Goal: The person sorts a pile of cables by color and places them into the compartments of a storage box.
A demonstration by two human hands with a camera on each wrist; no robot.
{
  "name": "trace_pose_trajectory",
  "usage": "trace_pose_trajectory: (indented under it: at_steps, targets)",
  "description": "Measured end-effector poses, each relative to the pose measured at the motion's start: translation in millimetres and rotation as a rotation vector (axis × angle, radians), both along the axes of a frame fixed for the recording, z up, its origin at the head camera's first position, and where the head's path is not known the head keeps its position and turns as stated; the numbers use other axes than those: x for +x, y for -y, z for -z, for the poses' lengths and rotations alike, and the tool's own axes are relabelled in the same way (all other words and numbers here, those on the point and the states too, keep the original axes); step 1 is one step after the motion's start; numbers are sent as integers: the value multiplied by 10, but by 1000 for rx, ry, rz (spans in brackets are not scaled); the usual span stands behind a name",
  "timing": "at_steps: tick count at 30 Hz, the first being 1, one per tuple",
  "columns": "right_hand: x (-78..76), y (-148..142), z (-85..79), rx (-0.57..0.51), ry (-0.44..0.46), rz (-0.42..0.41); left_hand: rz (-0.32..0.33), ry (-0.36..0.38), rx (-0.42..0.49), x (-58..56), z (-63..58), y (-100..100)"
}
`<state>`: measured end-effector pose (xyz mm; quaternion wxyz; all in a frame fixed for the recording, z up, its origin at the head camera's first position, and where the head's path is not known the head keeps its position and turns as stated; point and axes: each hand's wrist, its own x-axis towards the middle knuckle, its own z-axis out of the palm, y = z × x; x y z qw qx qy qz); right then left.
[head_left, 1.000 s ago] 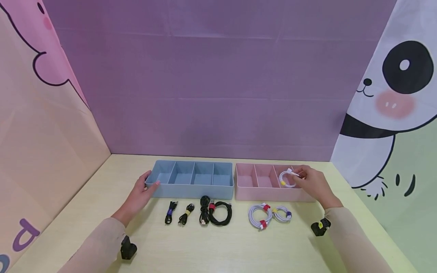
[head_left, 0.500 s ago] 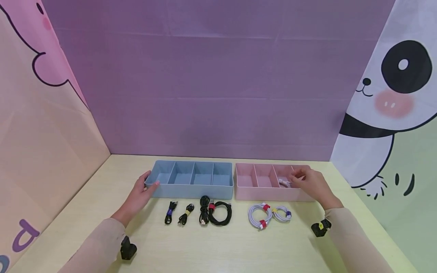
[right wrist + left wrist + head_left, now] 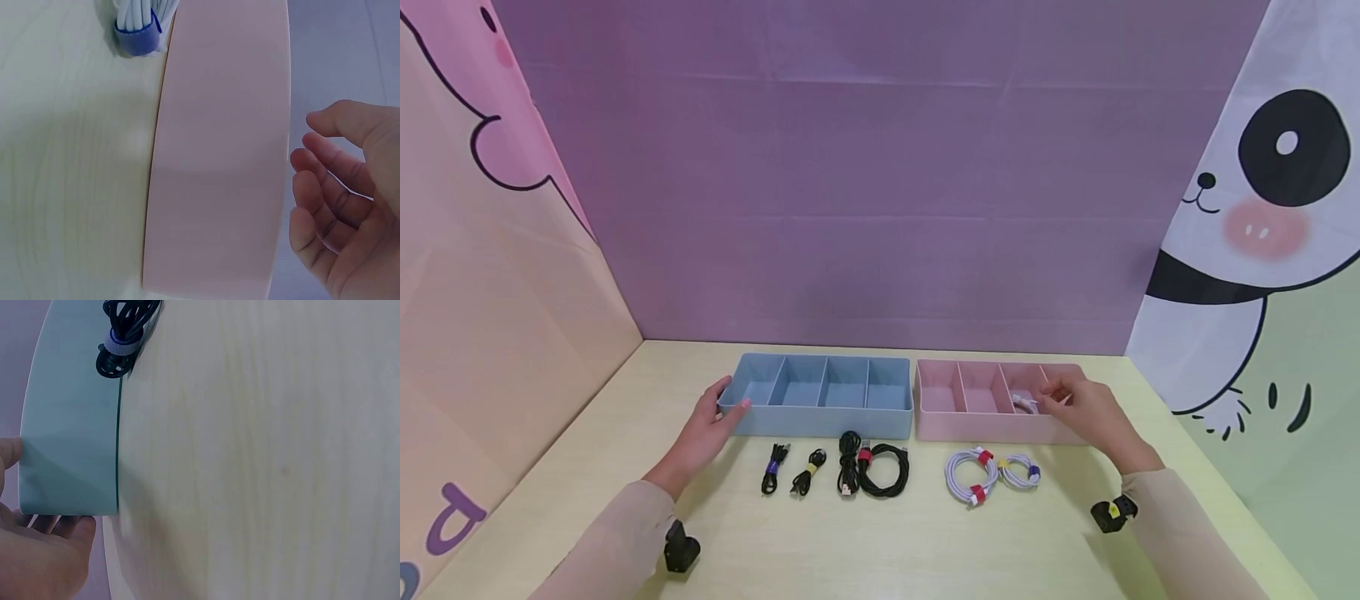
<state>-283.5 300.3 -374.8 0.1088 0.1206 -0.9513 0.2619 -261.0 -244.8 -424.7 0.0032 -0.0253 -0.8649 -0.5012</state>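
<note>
My left hand point(image 3: 706, 425) holds the left end of a blue four-compartment organizer box point(image 3: 820, 421), thumb at the front rim and fingers along the end wall. In the left wrist view that box's wall point(image 3: 72, 425) lies between thumb and fingers. Over the right part of a pink organizer box point(image 3: 992, 427) hovers my right hand point(image 3: 1093, 410), fingers loosely bent and holding nothing. Inside the pink box's third compartment lies a coiled white cable point(image 3: 1024, 403), partly hidden by the front wall. The right wrist view shows the hand point(image 3: 350, 194) beyond the box's rim.
Before the blue box lie several tied black cables, including one with a blue tie point(image 3: 772, 468) and a round coil with a red tie point(image 3: 886, 471). Two white cable coils, one red-tied point(image 3: 958, 483) and one with yellow and blue ties point(image 3: 1018, 472), lie before the pink box.
The white cable, earlier pinched in my right hand above the pink box, dropped into its third compartment. My right hand then drew slightly back to the right. My left hand stays put.
</note>
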Motion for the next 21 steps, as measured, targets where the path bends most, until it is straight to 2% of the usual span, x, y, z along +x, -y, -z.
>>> trace_pose_trajectory:
  at_steps: [13,21]
  targets:
    - [212,-5,34,5,-45,-22,-4,-6,9,21,-9,-17]
    - [265,-6,80,2,-64,-27,-9,4,-7,18,-24,-18]
